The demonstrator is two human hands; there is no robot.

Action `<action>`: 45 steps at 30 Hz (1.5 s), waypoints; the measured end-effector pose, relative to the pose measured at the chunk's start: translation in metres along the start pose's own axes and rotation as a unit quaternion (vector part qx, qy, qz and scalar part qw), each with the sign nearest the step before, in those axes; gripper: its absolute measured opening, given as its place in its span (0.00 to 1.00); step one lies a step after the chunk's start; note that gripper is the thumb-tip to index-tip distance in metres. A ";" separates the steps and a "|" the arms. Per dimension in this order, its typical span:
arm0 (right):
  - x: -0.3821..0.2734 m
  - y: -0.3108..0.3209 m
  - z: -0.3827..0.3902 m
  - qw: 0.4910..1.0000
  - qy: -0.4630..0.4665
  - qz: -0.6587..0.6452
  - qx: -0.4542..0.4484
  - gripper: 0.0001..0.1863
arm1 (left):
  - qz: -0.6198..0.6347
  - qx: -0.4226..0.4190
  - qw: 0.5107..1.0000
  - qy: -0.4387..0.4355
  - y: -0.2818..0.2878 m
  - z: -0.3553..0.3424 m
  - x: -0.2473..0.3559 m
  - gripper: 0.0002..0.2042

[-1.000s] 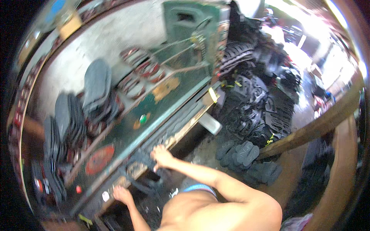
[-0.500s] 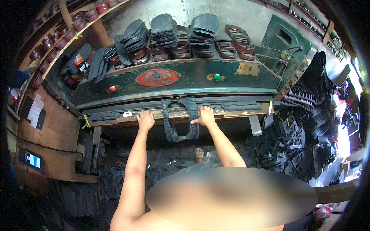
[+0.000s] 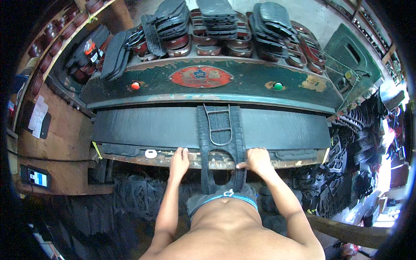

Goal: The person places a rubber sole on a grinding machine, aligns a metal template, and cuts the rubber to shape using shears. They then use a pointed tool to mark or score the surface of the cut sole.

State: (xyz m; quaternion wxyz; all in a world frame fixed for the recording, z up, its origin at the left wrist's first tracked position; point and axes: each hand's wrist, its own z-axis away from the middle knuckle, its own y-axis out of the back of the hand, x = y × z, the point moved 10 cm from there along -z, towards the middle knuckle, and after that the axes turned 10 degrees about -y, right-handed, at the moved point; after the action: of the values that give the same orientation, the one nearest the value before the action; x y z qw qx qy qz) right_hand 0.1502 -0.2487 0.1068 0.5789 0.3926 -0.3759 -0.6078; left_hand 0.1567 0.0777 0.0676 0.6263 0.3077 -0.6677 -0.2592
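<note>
A wide black board [image 3: 143, 123] with a worn wooden front edge juts out from beneath a green machine. Across its middle lies a black rubber strip [image 3: 209, 175] with large oval cut-outs, its near end hanging over the edge. On the strip's far part sits a thin metal cutting die [image 3: 220, 129] with a rounded end. My left hand [image 3: 179, 162] is closed over the wooden edge, left of the strip. My right hand [image 3: 258, 161] grips that edge on the other side, thumb against the strip. The undersides of both grips are hidden.
The green machine front [image 3: 251, 76] has a red button [image 3: 135, 86] and a green button [image 3: 278, 86]. Stacked black soles [image 3: 216, 21] and dies top it. A white oval item [image 3: 151, 154] rests on the board's edge. Rubber scraps [image 3: 320, 190] pile up at right.
The board has come out from under the machine toward me, carrying the rubber strip. Its black top and the cutting die now show. Both hands have come nearer my body.
</note>
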 end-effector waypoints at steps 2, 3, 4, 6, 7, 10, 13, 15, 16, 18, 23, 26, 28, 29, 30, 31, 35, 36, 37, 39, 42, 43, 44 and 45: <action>-0.038 0.046 0.013 0.977 0.089 -0.077 0.179 0.51 | 0.329 0.071 0.937 0.089 -0.023 0.007 0.008 0.17; -0.061 0.045 0.011 0.972 0.141 -0.072 0.176 0.54 | 0.446 0.107 0.883 0.097 -0.035 0.012 0.018 0.16; -0.086 0.052 0.017 0.943 0.226 -0.100 0.225 0.56 | 0.563 0.150 0.808 0.088 -0.047 0.014 0.029 0.16; -0.115 0.022 0.006 0.957 0.242 -0.037 0.158 0.55 | 0.613 0.196 0.757 0.116 -0.071 0.014 0.035 0.16; -0.117 0.023 0.010 0.945 0.257 -0.074 0.187 0.54 | 0.590 0.197 0.773 0.126 -0.079 0.015 0.035 0.15; -0.113 -0.003 0.002 0.962 0.221 -0.092 0.132 0.52 | 0.562 0.201 0.784 0.172 -0.096 0.032 0.022 0.14; -0.116 -0.011 0.001 0.955 0.256 -0.081 0.126 0.45 | 0.449 0.221 0.864 0.053 -0.083 0.035 0.029 0.13; -0.121 -0.009 -0.004 0.947 0.289 -0.078 0.119 0.42 | 0.412 0.199 0.889 0.035 -0.089 0.038 0.030 0.12; -0.123 -0.012 -0.010 0.950 0.290 -0.073 0.084 0.42 | 0.389 0.204 0.898 0.029 -0.089 0.040 0.030 0.12; -0.124 -0.010 -0.015 0.956 0.279 -0.077 0.041 0.41 | 0.365 0.204 0.908 0.017 -0.090 0.041 0.030 0.12; -0.101 0.063 -0.008 0.930 0.302 -0.209 0.003 0.38 | 0.356 0.238 0.904 0.000 -0.084 0.043 0.031 0.14; -0.076 0.115 -0.011 0.928 0.305 -0.214 -0.009 0.37 | 0.339 0.223 0.914 -0.011 -0.082 0.040 0.036 0.14; -0.075 0.121 -0.016 0.929 0.294 -0.218 -0.055 0.37 | 0.355 0.211 0.911 0.005 -0.084 0.039 0.035 0.14; -0.075 0.123 -0.017 0.927 0.300 -0.215 -0.069 0.37 | 0.373 0.218 0.902 -0.017 -0.081 0.038 0.038 0.11; -0.079 0.121 -0.016 0.924 0.308 -0.210 -0.085 0.37 | 0.359 0.210 0.909 -0.007 -0.082 0.037 0.038 0.10; -0.079 0.117 -0.015 0.928 0.302 -0.202 -0.083 0.37 | 0.351 0.202 0.914 -0.001 -0.082 0.036 0.038 0.09; -0.086 0.089 -0.002 0.944 0.283 -0.156 -0.060 0.36 | 0.394 0.200 0.896 0.046 -0.083 0.034 0.030 0.10; -0.085 0.087 -0.001 0.946 0.274 -0.168 -0.050 0.36 | 0.390 0.202 0.898 0.040 -0.082 0.032 0.031 0.09; -0.085 0.088 0.003 0.943 0.280 -0.178 -0.035 0.35 | 0.391 0.202 0.897 0.039 -0.081 0.032 0.031 0.09; -0.080 0.086 0.009 0.941 0.264 -0.208 -0.042 0.36 | 0.389 0.208 0.897 0.010 -0.076 0.029 0.036 0.09; -0.070 0.098 0.044 0.880 0.313 -0.347 -0.082 0.37 | 0.413 0.199 0.888 0.018 -0.078 0.029 0.035 0.09; -0.064 0.095 0.056 0.877 0.311 -0.351 -0.108 0.37 | 0.419 0.199 0.885 0.027 -0.078 0.027 0.033 0.09; -0.059 0.088 0.067 0.876 0.309 -0.351 -0.122 0.38 | 0.451 0.177 0.872 0.067 -0.084 0.028 0.027 0.09; -0.053 0.084 0.077 0.876 0.307 -0.356 -0.104 0.39 | 0.484 0.152 0.855 0.104 -0.091 0.027 0.021 0.09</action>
State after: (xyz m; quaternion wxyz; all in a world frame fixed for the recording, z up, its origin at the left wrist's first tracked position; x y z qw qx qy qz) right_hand 0.1158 -0.1992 0.2168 0.4474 0.6043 0.0517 -0.6573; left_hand 0.1366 0.0002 0.0130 0.6839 0.0615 -0.6946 0.2147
